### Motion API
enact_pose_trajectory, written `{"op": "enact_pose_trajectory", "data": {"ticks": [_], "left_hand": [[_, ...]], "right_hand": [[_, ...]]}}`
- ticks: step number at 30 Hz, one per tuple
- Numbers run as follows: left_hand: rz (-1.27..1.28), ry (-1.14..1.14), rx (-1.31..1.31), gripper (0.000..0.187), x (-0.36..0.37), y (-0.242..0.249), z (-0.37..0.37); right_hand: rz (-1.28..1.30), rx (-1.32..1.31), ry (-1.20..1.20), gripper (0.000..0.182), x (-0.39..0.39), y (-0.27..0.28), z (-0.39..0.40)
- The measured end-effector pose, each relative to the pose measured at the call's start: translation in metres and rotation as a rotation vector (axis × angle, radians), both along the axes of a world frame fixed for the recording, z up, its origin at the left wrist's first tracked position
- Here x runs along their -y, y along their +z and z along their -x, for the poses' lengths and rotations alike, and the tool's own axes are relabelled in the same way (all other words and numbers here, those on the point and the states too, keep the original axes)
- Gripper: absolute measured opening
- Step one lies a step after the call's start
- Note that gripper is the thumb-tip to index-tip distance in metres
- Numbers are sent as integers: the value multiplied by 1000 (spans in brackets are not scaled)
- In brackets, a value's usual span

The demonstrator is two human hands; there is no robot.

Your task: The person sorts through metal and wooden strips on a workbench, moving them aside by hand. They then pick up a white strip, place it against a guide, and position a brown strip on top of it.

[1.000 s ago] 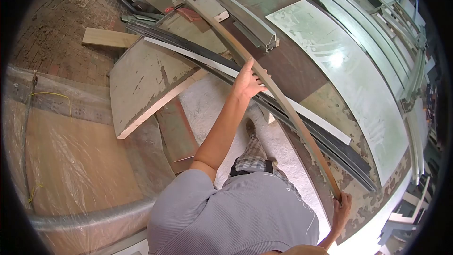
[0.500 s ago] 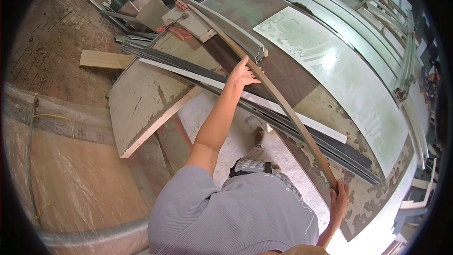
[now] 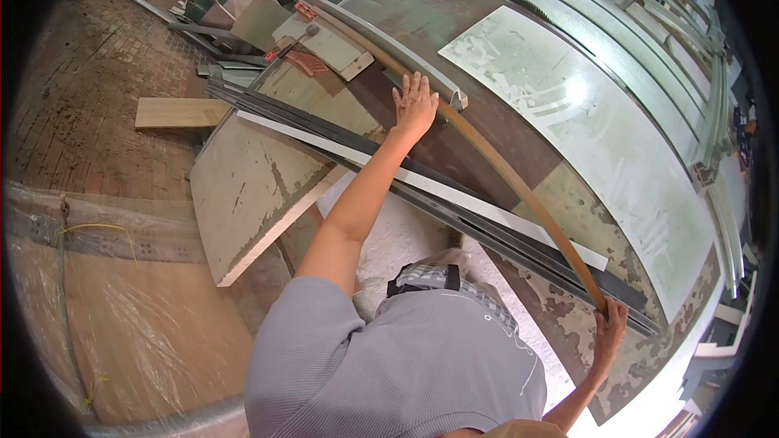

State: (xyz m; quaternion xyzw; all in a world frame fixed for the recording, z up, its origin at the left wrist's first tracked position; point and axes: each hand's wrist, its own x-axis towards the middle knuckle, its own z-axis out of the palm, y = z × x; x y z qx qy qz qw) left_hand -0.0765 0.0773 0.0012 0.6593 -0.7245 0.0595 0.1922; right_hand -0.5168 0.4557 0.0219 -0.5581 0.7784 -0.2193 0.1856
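Note:
A long brown strip [image 3: 519,186] runs diagonally across the worktable [image 3: 479,134]. My left hand [image 3: 417,105] lies over its upper middle part, palm down with the fingers stretched out. Around the strip's lower right end, the fingers of my right hand [image 3: 610,326] are wrapped. Beside the strip, close to my left hand, is a metal channel [image 3: 389,40] with its open end showing. A white strip [image 3: 479,199] and dark metal profiles [image 3: 438,209] pass beneath the brown strip.
A pale glossy sheet [image 3: 584,138] covers the table's far side. A small board [image 3: 333,47] and red-handled tool [image 3: 280,53] lie at the upper left. Below them a thick stained slab [image 3: 260,186] juts out. Plastic-wrapped material [image 3: 146,316] stands at the lower left.
My left hand has turned palm down onto the strip and moved slightly up. My right hand and the strip's near end have shifted right. The strip's wider brown face now shows.

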Motion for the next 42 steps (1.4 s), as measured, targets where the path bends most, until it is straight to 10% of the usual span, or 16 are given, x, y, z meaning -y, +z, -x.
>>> {"op": "enact_pose_trajectory", "data": {"ticks": [42], "left_hand": [[-93, -149, 124, 59, 79, -18, -91]], "right_hand": [[68, -176, 76, 41, 93, 7, -91]]}}
